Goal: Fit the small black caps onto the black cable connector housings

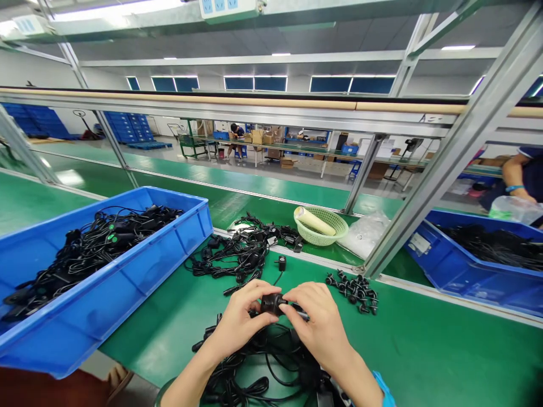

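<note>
Between my two hands is a small round black part (pixel 270 304), held above the green table. My left hand (pixel 242 317) pinches its left side with thumb and fingers. My right hand (pixel 316 316) is closed at its right side, on a thin dark piece that meets the round part; its exact shape is partly hidden by the fingers. Below the hands lies a tangle of black cables (pixel 271 362). Just beyond them stands a small black box-shaped connector (pixel 280 262) with a cable. Several small black parts (pixel 354 289) with light rings lie to the right.
A blue bin (pixel 139 277) of black cables stands at left; another blue bin (pixel 479 277) is at right. More cables (pixel 241 251) lie ahead, beside a green basket (pixel 322 237) holding a roll. A metal post (pixel 441 141) rises right of centre. A person's arm (pixel 515 175) shows far right.
</note>
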Available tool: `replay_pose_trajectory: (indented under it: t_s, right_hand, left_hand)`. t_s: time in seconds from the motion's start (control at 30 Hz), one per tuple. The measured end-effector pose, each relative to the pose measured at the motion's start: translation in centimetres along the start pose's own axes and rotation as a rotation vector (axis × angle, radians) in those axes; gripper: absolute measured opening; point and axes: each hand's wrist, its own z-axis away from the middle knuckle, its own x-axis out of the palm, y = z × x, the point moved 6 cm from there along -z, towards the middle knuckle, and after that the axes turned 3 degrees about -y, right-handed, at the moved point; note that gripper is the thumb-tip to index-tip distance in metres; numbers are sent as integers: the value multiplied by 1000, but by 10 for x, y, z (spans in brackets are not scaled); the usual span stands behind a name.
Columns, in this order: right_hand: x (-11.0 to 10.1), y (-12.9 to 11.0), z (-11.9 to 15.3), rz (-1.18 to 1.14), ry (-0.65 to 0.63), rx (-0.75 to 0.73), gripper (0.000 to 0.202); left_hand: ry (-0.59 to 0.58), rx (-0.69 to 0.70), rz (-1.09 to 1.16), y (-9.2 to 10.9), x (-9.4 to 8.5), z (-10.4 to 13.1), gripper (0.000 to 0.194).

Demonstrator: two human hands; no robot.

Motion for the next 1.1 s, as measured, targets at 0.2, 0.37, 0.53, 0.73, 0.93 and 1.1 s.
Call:
replay_pose_trajectory:
  t_s: [0.2,0.37,0.53,0.73,0.93,1.1]
  right_hand:
    - [8,1,0,285,-64,-23,39]
    - [10,8,2,185,-163,36,27]
    - [13,17,5,297,-141,38,39]
    - [13,53,0,-303,-284,353,39]
    - [-1,116,34,-565,-131,705,48]
    - [11,124,82,-369,-333,679,31]
  left_hand:
    - [35,66,-154,3,1,3,45]
    - [22,57,-182,3,1,2,44]
    - [23,82,-237,4,5,-1,41]
    - [39,-26,-163,-7,13,-29,57]
    - [-437,-145,-643,-17,1,-40,29]
    - [-520,-135,-678,-3,-11,-37,31]
